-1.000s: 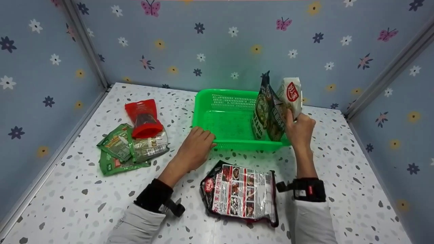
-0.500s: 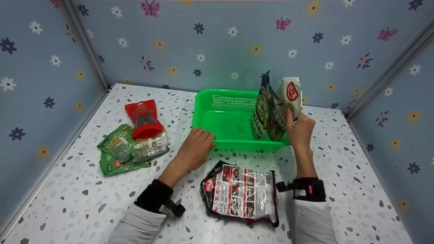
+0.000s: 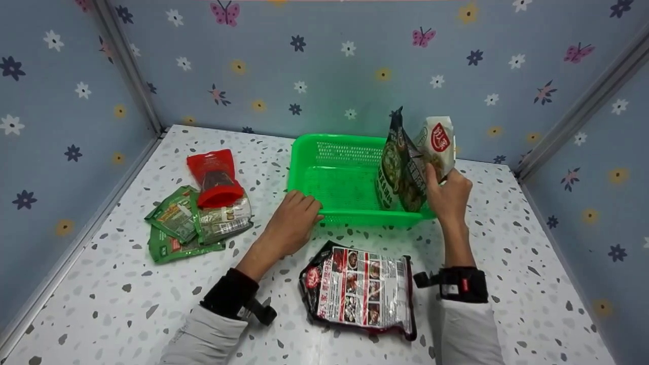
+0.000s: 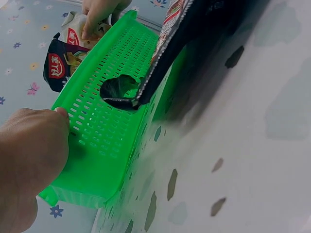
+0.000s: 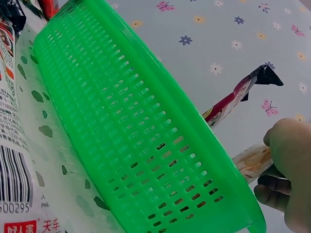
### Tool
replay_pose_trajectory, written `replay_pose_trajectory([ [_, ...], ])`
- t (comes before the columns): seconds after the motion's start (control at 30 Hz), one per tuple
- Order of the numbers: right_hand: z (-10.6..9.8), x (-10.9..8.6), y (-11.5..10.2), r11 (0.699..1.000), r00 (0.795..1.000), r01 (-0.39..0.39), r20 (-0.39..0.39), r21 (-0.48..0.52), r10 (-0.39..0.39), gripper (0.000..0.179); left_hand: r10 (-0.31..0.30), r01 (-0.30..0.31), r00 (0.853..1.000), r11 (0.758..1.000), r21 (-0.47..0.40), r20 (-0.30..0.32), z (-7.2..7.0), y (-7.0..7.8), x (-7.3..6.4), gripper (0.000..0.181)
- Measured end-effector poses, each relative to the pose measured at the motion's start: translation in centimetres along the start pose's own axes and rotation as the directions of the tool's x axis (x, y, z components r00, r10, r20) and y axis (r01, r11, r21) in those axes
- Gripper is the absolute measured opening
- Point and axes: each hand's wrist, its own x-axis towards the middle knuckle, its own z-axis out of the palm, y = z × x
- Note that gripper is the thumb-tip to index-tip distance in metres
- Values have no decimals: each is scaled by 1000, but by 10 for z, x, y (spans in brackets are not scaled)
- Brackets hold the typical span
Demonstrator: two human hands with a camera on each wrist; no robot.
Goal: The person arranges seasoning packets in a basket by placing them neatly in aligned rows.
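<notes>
My left hand [image 3: 294, 223] grips the front rim of a green plastic basket [image 3: 300, 157] near its left end. In the left wrist view, the fingers fold over that rim. At the basket's right end my right hand [image 3: 450, 196] pinches a white food packet [image 3: 441, 138] with a red label, thumb towards the basket. This packet stands upright, its lower part hidden by the hand and the neighbouring bags. Just left of it, dark food packets [image 3: 391, 165] stand on edge inside the basket. A large black-edged food bag [image 3: 362, 289] lies flat between my forearms, in front of the basket.
To the left, a red pouch [image 3: 215, 177] lies partly on several green packets [image 3: 177, 218]. Patterned wall panels [image 3: 324, 66] enclose the speckled table [image 3: 121, 304] at the back and both sides.
The white packet has shifted slightly to the right, with my right hand still holding it. My left hand and the basket have stayed in place.
</notes>
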Motion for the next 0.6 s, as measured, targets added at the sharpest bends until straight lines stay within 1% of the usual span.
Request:
replay_pose_trajectory([
  [0.23, -1, 1, 1, 997, 999, -43, 18, 61, 42, 54, 5, -5, 1000, 1000, 12, -12, 1, 0, -1, 29],
  [0.33, -1, 2, 1, 992, 997, -74, 25, 99, 72, 58, 14, -13, 999, 999, 30, -31, 2, 0, -1, 29],
  [0.43, -2, 3, 1, 986, 994, -106, 36, 131, 102, 61, 15, -14, 999, 999, 34, -30, 2, 0, -1, 28],
  [0.5, -2, 3, 1, 985, 994, -107, 38, 134, 103, 60, 13, -12, 1000, 999, 30, -24, 2, -1, -1, 28],
  [0.6, -2, 2, 2, 994, 997, -68, 31, 82, 66, 54, 10, -9, 1000, 1000, 26, -11, 1, -1, 0, 29],
])
